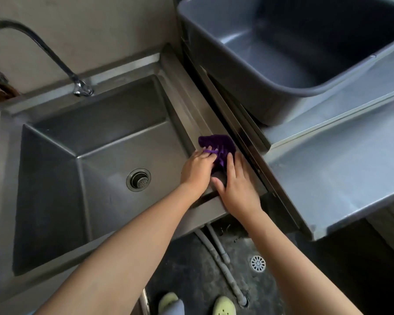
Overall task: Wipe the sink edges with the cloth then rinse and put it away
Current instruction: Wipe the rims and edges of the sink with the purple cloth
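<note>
Both my hands are on the right-hand rim of the steel sink (187, 105), near its front corner. The purple cloth (217, 145) lies bunched on that rim, between the basin and the dark gap that separates the sink from the neighbouring steel worktop (341, 169). My left hand (197, 170) comes in over the basin; its fingers (210, 153) are curled closed on the near edge of the cloth, pinching a fold. My right hand (238, 187) lies flat just beside it, palm down, fingers (229, 163) extended and spread, the fingertips pressing the cloth's lower right part against the rim; this hand grips nothing. The two hands are nearly touching, thumb of the right lying under the left wrist area. The basin is dry-looking, with the strainer drain (138, 179) in its floor. The curved faucet (46, 53) stands at the back rim, spout end over the rear ledge; no water visible from it. On the worktop's raised shelf to the upper right sits a large grey plastic tub (282, 48), well apart from the cloth. Below the sink corner, hoses (216, 258) run down to the dark floor near a round floor drain (258, 263). My pale shoes (223, 306) show at the bottom edge.
</note>
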Demonstrator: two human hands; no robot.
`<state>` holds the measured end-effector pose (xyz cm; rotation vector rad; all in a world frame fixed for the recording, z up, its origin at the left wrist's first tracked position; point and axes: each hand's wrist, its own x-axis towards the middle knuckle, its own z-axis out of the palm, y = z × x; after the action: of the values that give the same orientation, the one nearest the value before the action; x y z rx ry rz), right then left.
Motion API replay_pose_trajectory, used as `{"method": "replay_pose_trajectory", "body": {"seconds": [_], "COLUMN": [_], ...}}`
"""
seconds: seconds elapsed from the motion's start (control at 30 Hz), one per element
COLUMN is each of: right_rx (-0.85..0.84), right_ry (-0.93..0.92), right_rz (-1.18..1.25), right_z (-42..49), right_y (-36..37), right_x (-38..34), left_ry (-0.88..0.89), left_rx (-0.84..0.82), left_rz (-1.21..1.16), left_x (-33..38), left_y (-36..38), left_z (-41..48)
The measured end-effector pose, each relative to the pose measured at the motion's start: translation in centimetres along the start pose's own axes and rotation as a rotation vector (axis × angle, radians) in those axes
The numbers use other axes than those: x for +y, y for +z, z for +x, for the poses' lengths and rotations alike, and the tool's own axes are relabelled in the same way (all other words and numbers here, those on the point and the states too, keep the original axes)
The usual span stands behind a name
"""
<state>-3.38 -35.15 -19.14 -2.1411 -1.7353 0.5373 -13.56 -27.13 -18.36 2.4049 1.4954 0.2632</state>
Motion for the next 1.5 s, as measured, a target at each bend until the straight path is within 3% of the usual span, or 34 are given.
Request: {"method": "replay_pose_trajectory", "body": {"seconds": [0.17, 0.33, 0.57, 0.67, 0.9, 1.2, 1.5], "right_rx": [0.035, 0.036, 0.09, 0.11, 0.085, 0.004, -0.044], "right_ry": [-0.027, -0.09, -0.053, -0.037, -0.021, -0.096, -0.097], "right_rz": [0.077, -0.063, -0.205, -0.206, -0.264, -0.261, -0.238], "right_z": [2.7, 5.3, 6.2, 6.3, 6.4, 11.2, 16.0], "right_y": [-0.1, 0.6, 1.8, 1.8, 1.4, 1.3, 1.7], "right_x": [-0.1, -0.1, 0.0, 0.0, -0.8, -1.9, -3.9], "left_ry": [-0.021, -0.008, 0.215, 0.343, 0.327, 0.29, 0.277], "left_rx": [-0.016, 0.021, 0.022, 0.047, 0.164, 0.084, 0.107], "left_rz": [-0.041, -0.044, -0.277, -0.054, -0.156, -0.251, -0.272], "left_x": [-1.1, -2.9, -5.5, -5.5, -6.2, -9.2, -12.2], "left_y": [-0.5, -0.8, -0.1, 0.9, 2.3, 1.8, 0.8], "left_z": [1.7, 4.7, 6.0, 6.7, 7.7, 11.5, 15.8]}}
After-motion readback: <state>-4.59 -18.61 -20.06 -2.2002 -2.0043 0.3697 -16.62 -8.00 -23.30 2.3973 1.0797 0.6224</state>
